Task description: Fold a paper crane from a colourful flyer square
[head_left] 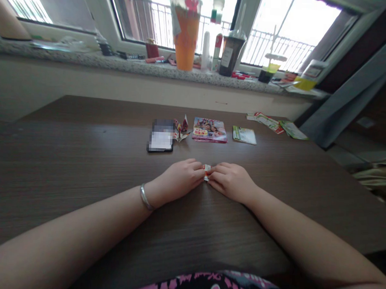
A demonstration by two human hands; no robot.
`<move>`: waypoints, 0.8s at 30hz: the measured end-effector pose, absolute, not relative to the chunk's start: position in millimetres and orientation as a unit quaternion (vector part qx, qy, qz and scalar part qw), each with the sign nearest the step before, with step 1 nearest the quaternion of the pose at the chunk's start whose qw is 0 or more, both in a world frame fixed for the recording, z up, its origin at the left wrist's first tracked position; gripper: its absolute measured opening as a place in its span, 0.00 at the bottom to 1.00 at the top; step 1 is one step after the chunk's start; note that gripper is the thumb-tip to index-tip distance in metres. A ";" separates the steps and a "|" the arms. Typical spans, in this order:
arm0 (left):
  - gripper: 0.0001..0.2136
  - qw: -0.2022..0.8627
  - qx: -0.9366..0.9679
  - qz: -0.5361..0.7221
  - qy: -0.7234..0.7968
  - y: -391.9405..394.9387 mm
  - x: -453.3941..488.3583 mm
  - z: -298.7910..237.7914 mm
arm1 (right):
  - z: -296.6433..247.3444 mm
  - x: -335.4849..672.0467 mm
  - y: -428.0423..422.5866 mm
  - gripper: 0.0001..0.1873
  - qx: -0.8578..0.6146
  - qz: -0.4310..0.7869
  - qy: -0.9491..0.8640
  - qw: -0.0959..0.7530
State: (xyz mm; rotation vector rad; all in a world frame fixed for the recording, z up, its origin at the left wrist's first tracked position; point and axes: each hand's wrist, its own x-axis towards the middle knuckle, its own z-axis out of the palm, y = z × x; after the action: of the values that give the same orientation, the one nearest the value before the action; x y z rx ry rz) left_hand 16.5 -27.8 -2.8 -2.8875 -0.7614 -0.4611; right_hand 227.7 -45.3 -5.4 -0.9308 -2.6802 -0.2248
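Between my two hands is a small piece of folded paper [206,172], white with red and orange print, low over the brown table [115,171]. My left hand [185,175] has its fingers closed on the paper's left side, and a silver bangle circles that wrist. From the other side, my right hand [231,180] pinches the paper with bent fingers. Most of the paper is hidden behind the fingers. Beyond my left hand stands a folded paper crane [181,130] in red and cream, right beside a phone [161,136] lying flat with its screen blurred.
Behind my hands lie a stack of pink printed leaflets [209,130] and a smaller green-white stack [244,135]. Paper strips [269,123] rest at the far right. Along the stone windowsill [135,64] stand a tall orange drink cup [185,37], a dark cup [231,52] and bottles.
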 end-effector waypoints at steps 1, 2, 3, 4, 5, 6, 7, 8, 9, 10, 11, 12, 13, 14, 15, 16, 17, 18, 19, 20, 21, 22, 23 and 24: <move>0.08 0.060 -0.953 -0.149 -0.256 -28.1 16.7 -2.6 | -5.7 227.7 -45.2 0.13 -0.329 -0.070 -0.930 0.150; 0.08 0.060 -0.953 -0.147 -0.259 -28.4 16.7 -2.3 | -5.9 227.6 -45.2 0.13 -0.336 -0.062 -0.927 0.152; 0.08 0.058 -0.952 -0.145 -0.262 -28.5 16.7 -2.2 | -6.0 227.4 -45.2 0.12 -0.343 -0.053 -0.925 0.156; 0.08 0.056 -0.952 -0.144 -0.264 -28.4 16.6 -2.2 | -6.0 227.2 -45.3 0.12 -0.349 -0.046 -0.922 0.158; 0.07 0.054 -0.952 -0.143 -0.265 -28.3 16.4 -2.3 | -6.0 227.0 -45.4 0.11 -0.355 -0.040 -0.920 0.160; 0.07 0.052 -0.952 -0.143 -0.267 -28.1 16.2 -2.5 | -5.9 226.8 -45.5 0.11 -0.359 -0.036 -0.918 0.163; 0.07 0.049 -0.951 -0.143 -0.269 -27.9 16.0 -2.6 | -5.9 226.5 -45.7 0.11 -0.362 -0.034 -0.917 0.165; 0.08 0.046 -0.951 -0.142 -0.272 -27.7 15.7 -2.7 | -5.9 226.4 -45.8 0.11 -0.366 -0.033 -0.915 0.168; 0.08 0.044 -0.950 -0.140 -0.275 -27.5 15.5 -2.7 | -5.9 226.2 -45.9 0.11 -0.368 -0.031 -0.914 0.170; 0.08 0.043 -0.950 -0.138 -0.278 -27.4 15.4 -2.4 | -6.0 226.0 -46.0 0.11 -0.370 -0.028 -0.912 0.173; 0.08 0.041 -0.949 -0.137 -0.280 -27.4 15.2 -2.0 | -6.2 225.8 -46.1 0.10 -0.374 -0.025 -0.910 0.176; 0.08 0.041 -0.949 -0.136 -0.281 -27.4 15.0 -1.6 | -6.4 225.7 -46.2 0.10 -0.377 -0.020 -0.909 0.177; 0.08 0.042 -0.949 -0.137 -0.282 -27.3 14.8 -1.1 | -6.8 225.4 -46.3 0.09 -0.380 -0.012 -0.908 0.178; 0.08 0.042 -0.949 -0.137 -0.281 -27.2 14.6 -0.7 | -7.3 225.2 -46.3 0.07 -0.383 -0.002 -0.906 0.180; 0.08 0.041 -0.949 -0.137 -0.281 -27.1 14.4 -0.5 | -7.9 224.9 -46.3 0.06 -0.386 0.010 -0.904 0.183; 0.09 0.039 -0.949 -0.137 -0.281 -26.8 14.1 -0.4 | -8.5 224.5 -46.1 0.05 -0.391 0.024 -0.901 0.187; 0.09 0.036 -0.949 -0.136 -0.281 -26.6 13.7 -0.4 | -9.1 224.1 -45.7 0.04 -0.395 0.037 -0.898 0.192; 0.09 0.033 -0.950 -0.134 -0.281 -26.3 13.3 -0.5 | -9.6 223.6 -45.1 0.04 -0.401 0.051 -0.894 0.196; 0.10 0.030 -0.950 -0.133 -0.281 -26.1 12.9 -0.5 | -10.0 223.0 -44.4 0.04 -0.407 0.065 -0.889 0.200; 0.10 0.029 -0.950 -0.132 -0.280 -26.0 12.4 -0.3 | -10.3 222.5 -43.5 0.04 -0.411 0.079 -0.885 0.204; 0.10 0.028 -0.951 -0.132 -0.279 -26.0 12.0 0.1 | -10.3 221.9 -42.5 0.04 -0.415 0.094 -0.881 0.207; 0.09 0.028 -0.951 -0.132 -0.278 -26.0 11.7 0.9 | -10.1 221.4 -41.4 0.05 -0.419 0.108 -0.877 0.209; 0.09 0.028 -0.952 -0.131 -0.276 -26.2 11.4 1.9 | -9.9 221.0 -40.4 0.05 -0.421 0.120 -0.874 0.211; 0.09 0.028 -0.953 -0.130 -0.274 -26.5 11.2 3.3 | -9.5 220.8 -39.4 0.05 -0.422 0.130 -0.872 0.211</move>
State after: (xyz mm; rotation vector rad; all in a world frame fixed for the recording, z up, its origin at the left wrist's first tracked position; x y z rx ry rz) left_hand 11.2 -26.5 3.3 -2.9400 -0.8444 -0.4024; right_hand 220.8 -39.4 -9.5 -1.1722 -2.4231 0.3602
